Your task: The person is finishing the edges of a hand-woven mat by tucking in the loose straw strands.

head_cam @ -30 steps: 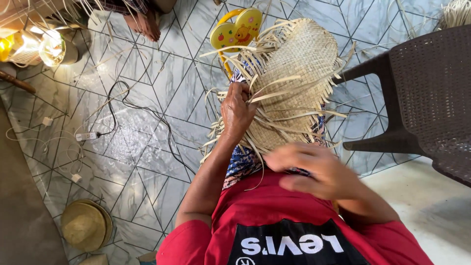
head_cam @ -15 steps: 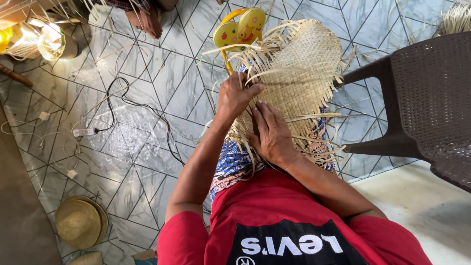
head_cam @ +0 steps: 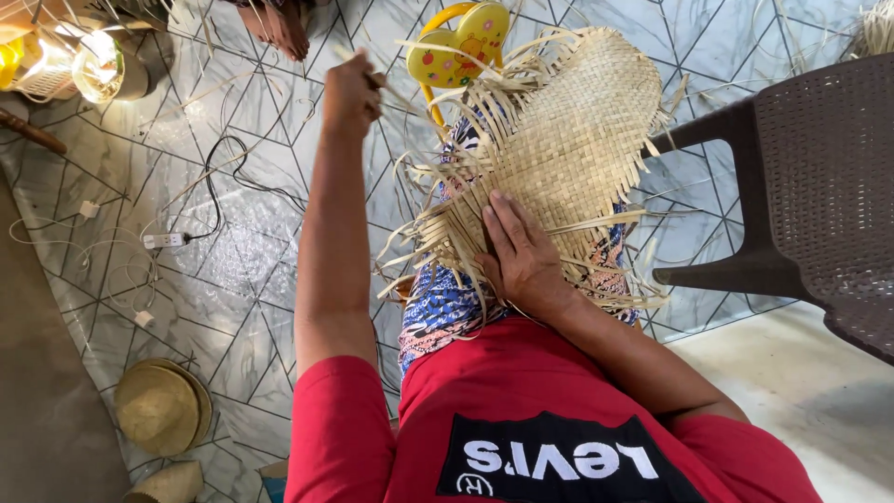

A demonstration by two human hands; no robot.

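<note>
A: What does the head view show?

B: A person in a red shirt sits over a pale tiled floor (head_cam: 233, 307). A flat oval mat of woven straw-coloured strips (head_cam: 568, 140) lies across the lap, its loose ends fanning out all round. The right hand (head_cam: 521, 256) lies open and flat on the mat's near edge, pinning it. The left hand (head_cam: 352, 91) is raised out to the side, closed in a fist on one thin loose straw strip (head_cam: 396, 93) that runs back to the weave.

A: Which step is that?

B: I judge a strand is being drawn tight through the plaiting. Next it would need tucking under a neighbouring strip while the flat hand holds the mat steady.

A: Anything unclear?

B: The strip's end inside the fist is hidden. A dark woven plastic chair (head_cam: 819, 186) is cut off at the right, and finished straw hats (head_cam: 163, 408) sit at the lower left.
</note>
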